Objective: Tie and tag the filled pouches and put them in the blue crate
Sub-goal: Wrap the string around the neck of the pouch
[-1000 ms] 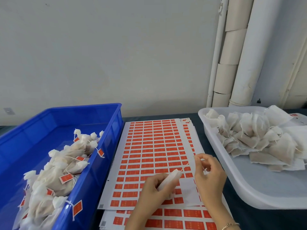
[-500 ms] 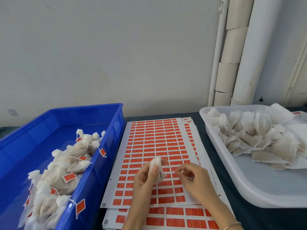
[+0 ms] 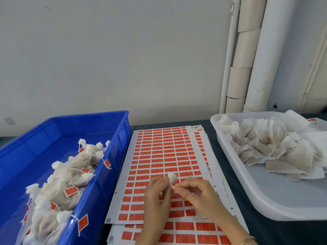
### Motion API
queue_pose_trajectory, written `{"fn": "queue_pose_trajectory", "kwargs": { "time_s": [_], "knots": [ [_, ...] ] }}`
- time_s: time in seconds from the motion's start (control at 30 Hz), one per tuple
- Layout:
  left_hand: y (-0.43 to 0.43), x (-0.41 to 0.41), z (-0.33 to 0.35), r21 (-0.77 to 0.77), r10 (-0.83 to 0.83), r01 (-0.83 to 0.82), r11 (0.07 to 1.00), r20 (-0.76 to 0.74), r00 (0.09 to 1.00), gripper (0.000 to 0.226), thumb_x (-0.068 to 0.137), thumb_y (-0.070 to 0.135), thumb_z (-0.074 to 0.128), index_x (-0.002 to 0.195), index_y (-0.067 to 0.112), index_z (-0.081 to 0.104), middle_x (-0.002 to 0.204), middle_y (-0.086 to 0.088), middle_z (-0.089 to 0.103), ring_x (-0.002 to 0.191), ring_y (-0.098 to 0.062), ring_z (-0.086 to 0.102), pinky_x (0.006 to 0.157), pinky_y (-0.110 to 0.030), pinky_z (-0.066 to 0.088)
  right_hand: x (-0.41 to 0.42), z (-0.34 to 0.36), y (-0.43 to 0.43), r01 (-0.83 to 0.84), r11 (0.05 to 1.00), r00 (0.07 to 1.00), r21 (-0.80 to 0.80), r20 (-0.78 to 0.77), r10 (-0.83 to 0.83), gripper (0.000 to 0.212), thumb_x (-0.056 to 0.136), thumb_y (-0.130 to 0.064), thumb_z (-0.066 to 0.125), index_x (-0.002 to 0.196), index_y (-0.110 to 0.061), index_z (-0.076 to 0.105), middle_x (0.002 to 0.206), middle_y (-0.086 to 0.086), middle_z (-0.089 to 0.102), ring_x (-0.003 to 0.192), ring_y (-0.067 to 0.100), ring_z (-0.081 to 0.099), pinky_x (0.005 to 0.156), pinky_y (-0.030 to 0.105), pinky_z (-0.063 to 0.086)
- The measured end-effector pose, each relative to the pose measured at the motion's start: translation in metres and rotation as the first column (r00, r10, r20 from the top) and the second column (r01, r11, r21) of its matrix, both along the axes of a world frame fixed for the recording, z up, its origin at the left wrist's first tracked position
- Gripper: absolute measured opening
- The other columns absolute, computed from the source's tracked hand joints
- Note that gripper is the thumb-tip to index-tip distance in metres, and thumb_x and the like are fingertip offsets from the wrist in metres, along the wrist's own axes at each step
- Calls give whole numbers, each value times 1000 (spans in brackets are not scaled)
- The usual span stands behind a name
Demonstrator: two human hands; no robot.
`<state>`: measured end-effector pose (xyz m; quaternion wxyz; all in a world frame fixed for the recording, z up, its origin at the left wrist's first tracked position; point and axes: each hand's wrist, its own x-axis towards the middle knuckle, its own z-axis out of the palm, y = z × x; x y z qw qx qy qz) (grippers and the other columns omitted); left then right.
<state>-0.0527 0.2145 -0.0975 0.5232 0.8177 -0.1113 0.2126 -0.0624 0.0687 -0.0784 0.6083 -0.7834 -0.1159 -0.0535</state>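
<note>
**Both hands on one pouch above the label sheets**

Head view: the left hand is curled round a small white pouch, whose gathered top pokes out above the fingers. The right hand meets it from the other side, thumb and forefinger pinching at the pouch's neck (on what exactly is too small to tell). The pouch is held over a stack of sheets printed with red labels, which lies on the dark table between two containers. The blue crate on the left holds a heap of tied pouches with red tags; one tag hangs over its near rim. The white tray on the right holds untied pouches. A bracelet is on the right wrist.
</note>
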Motion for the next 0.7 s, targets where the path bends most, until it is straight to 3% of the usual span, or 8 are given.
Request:
{"fn": "queue_pose_trajectory", "kwargs": {
  "time_s": [0.07,0.17,0.27,0.4,0.5,0.6,0.7],
  "knots": [
    [-1,-2,6,-183,-54,36,982,-91,994,18,90,30,55,92,28,72,85,11,70,88,-8,64,73,-19,54,-1,1,1,56,996,998,68,7,-56,15,81,-41,64,87,-31,72,85,-14,71,87,7,65,79,19,54],
    [-3,-3,11,-337,-84,10,942,-204,975,32,85,46,47,82,23,69,77,8,67,77,-5,62,67,-10,49,0,-3,2,180,984,983,12,39,-180,14,86,-38,64,99,-35,62,92,-24,65,92,-2,60,77,12,51],
    [-3,-3,9,-387,-177,65,920,-263,948,34,82,51,46,87,28,71,85,10,67,84,-5,62,69,-12,51,-1,-6,8,140,988,990,-67,-7,-141,19,91,-35,60,107,-44,56,102,-29,60,98,-10,54,76,5,45],
    [-3,-4,11,-413,-241,102,905,-300,923,32,82,50,49,95,31,71,89,12,68,89,-5,64,70,-13,51,0,-6,10,76,997,991,27,-111,-72,18,92,-26,60,97,-43,61,95,-35,64,97,-15,55,72,2,44],
    [-5,-7,11,-384,-193,54,922,-333,923,26,83,49,49,96,36,67,89,20,67,89,3,61,65,-4,47,2,-6,9,128,987,980,99,-162,-111,14,91,-23,63,92,-37,66,90,-36,65,92,-13,59,67,3,45],
    [-6,-11,13,-417,-214,15,909,-436,874,12,89,46,53,94,42,63,95,24,60,90,-3,59,59,-5,47,3,-9,7,200,975,969,100,-167,-182,13,88,-23,66,91,-35,68,87,-26,69,88,-9,63,65,5,47],
    [-7,-13,15,-397,-333,184,899,-348,876,21,81,60,61,89,43,70,89,15,68,88,-6,65,68,-15,53,4,-10,7,243,966,958,82,-175,-226,15,87,-21,68,91,-36,67,86,-23,69,84,-7,64,61,5,47]
  ]
}}
